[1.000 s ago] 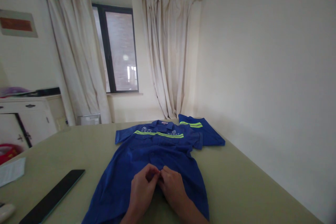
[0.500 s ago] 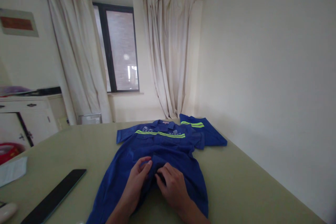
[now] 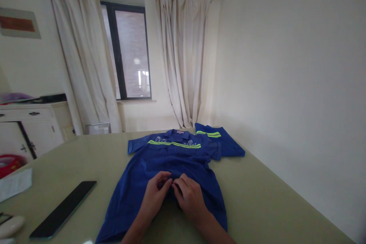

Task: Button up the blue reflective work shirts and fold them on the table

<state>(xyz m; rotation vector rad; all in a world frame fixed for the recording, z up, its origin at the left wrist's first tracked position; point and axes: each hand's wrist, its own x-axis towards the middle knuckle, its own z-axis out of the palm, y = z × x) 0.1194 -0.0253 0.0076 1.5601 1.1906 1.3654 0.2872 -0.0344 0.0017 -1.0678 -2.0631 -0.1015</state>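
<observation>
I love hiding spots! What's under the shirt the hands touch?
The greenish table is under the shirt. Cloth covers that part, so I can't see whether anything else hides there.

Visibility limits
Cannot see shirt (image 3: 183, 166) under left hand (image 3: 156, 194) and right hand (image 3: 189, 195); cannot read chest lettering (image 3: 190, 143); cannot see paper (image 3: 15, 185) beyond left edge.

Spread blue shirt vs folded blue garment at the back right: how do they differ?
- Pose: the spread shirt lies opened out, both sleeves visible; the folded garment forms a compact bundle.
- Markings: the shirt shows pale chest prints; none are visible on the garment.
- Contact: both hands work at the shirt's front; neither touches the garment.
Shared: blue cloth, yellow-green stripe.
</observation>
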